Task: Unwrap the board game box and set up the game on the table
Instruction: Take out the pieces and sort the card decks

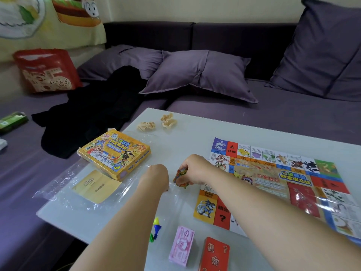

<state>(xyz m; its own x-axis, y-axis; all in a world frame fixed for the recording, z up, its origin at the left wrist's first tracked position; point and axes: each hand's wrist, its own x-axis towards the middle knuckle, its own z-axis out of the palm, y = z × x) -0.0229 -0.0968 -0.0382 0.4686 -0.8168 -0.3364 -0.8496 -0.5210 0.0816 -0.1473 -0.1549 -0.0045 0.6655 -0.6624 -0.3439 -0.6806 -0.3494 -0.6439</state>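
The yellow game box [115, 154] lies on clear plastic wrap [64, 184] at the left of the white table [195, 128]. A yellow paper sheet [96, 186] lies in front of the box. The colourful game board [273, 180] is spread flat at the right. My right hand [195, 169] grips a small colourful stack of cards [180, 178] just left of the board. My left hand [156, 177] is beside it, fingers curled down at clear wrapping; what it holds is hidden. Pink paper money [181, 246], a red card deck [214, 255] and plastic pawns [155, 229] lie near me.
Two crumpled beige paper scraps [156, 123] lie at the table's far edge. Behind the table is a purple sofa with cushions [197, 73], black clothing [97, 108] and a red bag [46, 70]. A green packet [11, 121] lies at far left.
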